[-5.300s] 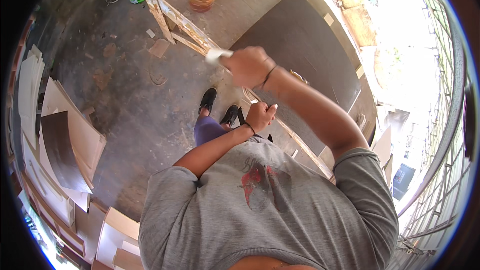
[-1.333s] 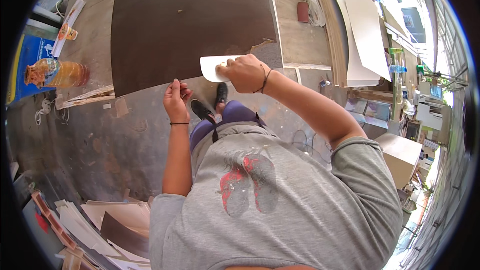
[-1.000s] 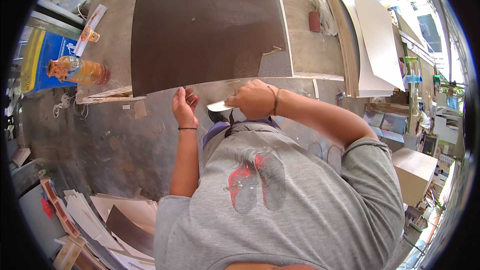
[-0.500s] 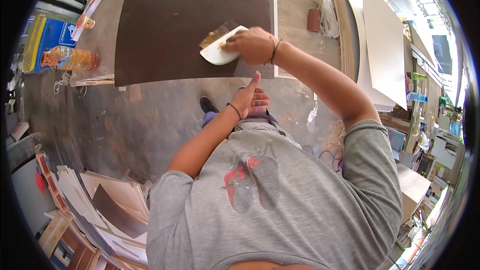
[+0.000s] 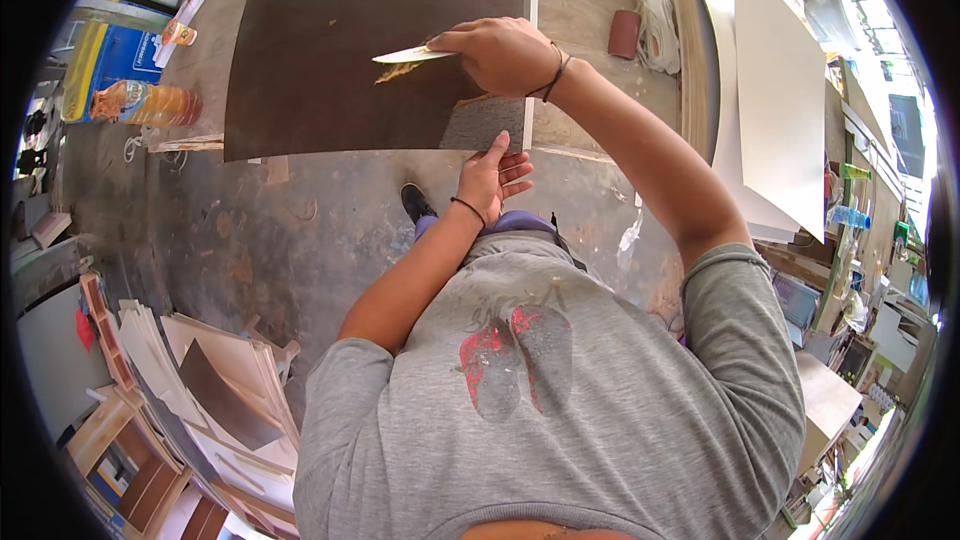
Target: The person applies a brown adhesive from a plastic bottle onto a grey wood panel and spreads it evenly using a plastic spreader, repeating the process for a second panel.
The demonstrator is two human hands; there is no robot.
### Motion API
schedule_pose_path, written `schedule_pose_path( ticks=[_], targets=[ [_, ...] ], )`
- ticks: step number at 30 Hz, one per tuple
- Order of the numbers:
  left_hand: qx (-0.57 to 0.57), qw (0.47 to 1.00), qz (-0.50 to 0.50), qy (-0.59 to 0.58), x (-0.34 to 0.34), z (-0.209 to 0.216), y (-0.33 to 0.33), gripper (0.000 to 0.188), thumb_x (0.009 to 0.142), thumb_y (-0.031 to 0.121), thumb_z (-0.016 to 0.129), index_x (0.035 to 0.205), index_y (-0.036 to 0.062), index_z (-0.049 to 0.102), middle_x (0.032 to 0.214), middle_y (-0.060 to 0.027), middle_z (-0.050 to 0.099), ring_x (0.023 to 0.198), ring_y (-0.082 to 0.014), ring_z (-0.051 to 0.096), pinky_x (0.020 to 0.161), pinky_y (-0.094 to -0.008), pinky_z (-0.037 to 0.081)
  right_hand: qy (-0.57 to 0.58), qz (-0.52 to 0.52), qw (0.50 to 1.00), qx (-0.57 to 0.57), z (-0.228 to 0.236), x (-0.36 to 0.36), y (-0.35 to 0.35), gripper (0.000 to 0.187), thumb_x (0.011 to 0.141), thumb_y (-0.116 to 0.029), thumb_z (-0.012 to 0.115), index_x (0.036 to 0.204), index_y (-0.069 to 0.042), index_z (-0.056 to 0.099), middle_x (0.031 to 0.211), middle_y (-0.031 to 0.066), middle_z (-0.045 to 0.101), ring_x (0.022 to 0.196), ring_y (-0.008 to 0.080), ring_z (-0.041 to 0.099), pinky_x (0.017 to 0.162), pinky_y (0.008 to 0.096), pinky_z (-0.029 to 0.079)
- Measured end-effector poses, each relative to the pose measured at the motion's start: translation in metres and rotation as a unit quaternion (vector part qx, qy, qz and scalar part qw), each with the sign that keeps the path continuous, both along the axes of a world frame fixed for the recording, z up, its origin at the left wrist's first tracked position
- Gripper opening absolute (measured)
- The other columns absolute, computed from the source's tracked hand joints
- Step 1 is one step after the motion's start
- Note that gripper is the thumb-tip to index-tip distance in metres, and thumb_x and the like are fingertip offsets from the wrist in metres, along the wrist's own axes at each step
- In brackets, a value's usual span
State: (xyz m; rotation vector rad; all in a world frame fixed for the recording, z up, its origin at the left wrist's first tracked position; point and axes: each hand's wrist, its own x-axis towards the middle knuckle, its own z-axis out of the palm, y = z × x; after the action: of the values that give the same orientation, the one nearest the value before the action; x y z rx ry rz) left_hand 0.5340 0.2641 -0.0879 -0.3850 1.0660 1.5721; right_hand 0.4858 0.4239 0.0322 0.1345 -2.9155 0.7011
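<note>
A dark brown panel (image 5: 330, 30) lies on the workbench in front of me. My right hand (image 5: 505, 55) is closed around a white spreader (image 5: 410, 55), held edge-on over the panel. Yellowish-brown glue (image 5: 400, 72) clings along the spreader's lower edge. Near the panel's front right corner is a lighter grey, streaky patch (image 5: 485, 125). Just at the panel's near edge, my left hand (image 5: 490, 180) is open, thumb up and fingers spread, holding nothing; the thumb tip overlaps the corner in view, and whether it touches cannot be made out.
On the left stand an orange-brown bottle (image 5: 150, 103), a blue and yellow container (image 5: 110, 60) and a small cup (image 5: 178, 33). A reddish cylinder (image 5: 624, 34) and a white cord bundle (image 5: 657, 30) lie right of the panel. White sheets (image 5: 780, 100) lean farther right; boards (image 5: 230, 350) stand behind left.
The spreader has turned from face-up to edge-on, shifting slightly left and up with my right hand. My left hand has risen to the panel's edge, its fingers spreading.
</note>
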Motion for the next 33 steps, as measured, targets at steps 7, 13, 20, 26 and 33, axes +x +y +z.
schedule_pose_path(
  ticks=[7,13,20,26,33],
  targets=[
    [0.019,1.000,0.018,-0.006,0.009,0.001,0.004,0.027,0.088,0.029,0.063,0.092,0.0029,0.056,0.086,-0.0099,0.063,0.078,-0.0207,0.064,0.071,-0.0412,0.057,0.036,0.016,0.999,-0.030,0.006,0.005,0.003,0.034,0.078,-0.005,0.051,0.110,-0.012,0.063,0.103,0.0093,0.065,0.091,0.0315,0.062,0.077,0.0420,0.050],
    [0.042,0.999,0.000,-0.033,0.013,-0.006,0.001,0.021,0.087,0.024,0.065,0.084,0.0040,0.060,0.081,-0.0073,0.062,0.073,-0.0185,0.063,0.072,-0.0389,0.057,0.049,0.023,0.998,-0.022,0.007,0.005,0.007,0.035,0.079,-0.006,0.051,0.111,-0.012,0.063,0.102,0.0095,0.066,0.090,0.0317,0.062,0.078,0.0415,0.051],
    [0.023,0.997,-0.074,-0.028,0.025,-0.005,-0.004,0.030,0.086,0.030,0.066,0.086,0.0009,0.060,0.082,-0.0085,0.062,0.072,-0.0185,0.063,0.069,-0.0358,0.056,0.024,0.031,0.999,-0.010,0.011,0.002,0.008,0.036,0.079,-0.006,0.051,0.112,-0.014,0.063,0.105,0.0083,0.065,0.093,0.0299,0.062,0.078,0.0405,0.051],
    [0.001,0.997,-0.065,0.052,0.033,0.001,-0.004,0.035,0.086,0.036,0.065,0.085,0.0008,0.061,0.083,-0.0082,0.063,0.073,-0.0179,0.063,0.063,-0.0325,0.054,0.068,0.093,0.990,0.077,-0.002,-0.008,0.001,0.039,0.079,-0.008,0.054,0.117,-0.016,0.060,0.116,0.0084,0.062,0.104,0.0265,0.059,0.083,0.0386,0.051],
    [-0.001,0.996,-0.036,0.081,0.033,-0.005,-0.003,0.040,0.088,0.041,0.061,0.083,0.0017,0.063,0.080,-0.0077,0.065,0.070,-0.0172,0.063,0.060,-0.0317,0.054,-0.120,0.168,0.949,0.239,-0.012,0.016,-0.016,0.044,0.078,-0.008,0.054,0.120,-0.018,0.055,0.102,0.0077,0.059,0.095,0.0266,0.060,0.071,0.0389,0.054]
  ],
)
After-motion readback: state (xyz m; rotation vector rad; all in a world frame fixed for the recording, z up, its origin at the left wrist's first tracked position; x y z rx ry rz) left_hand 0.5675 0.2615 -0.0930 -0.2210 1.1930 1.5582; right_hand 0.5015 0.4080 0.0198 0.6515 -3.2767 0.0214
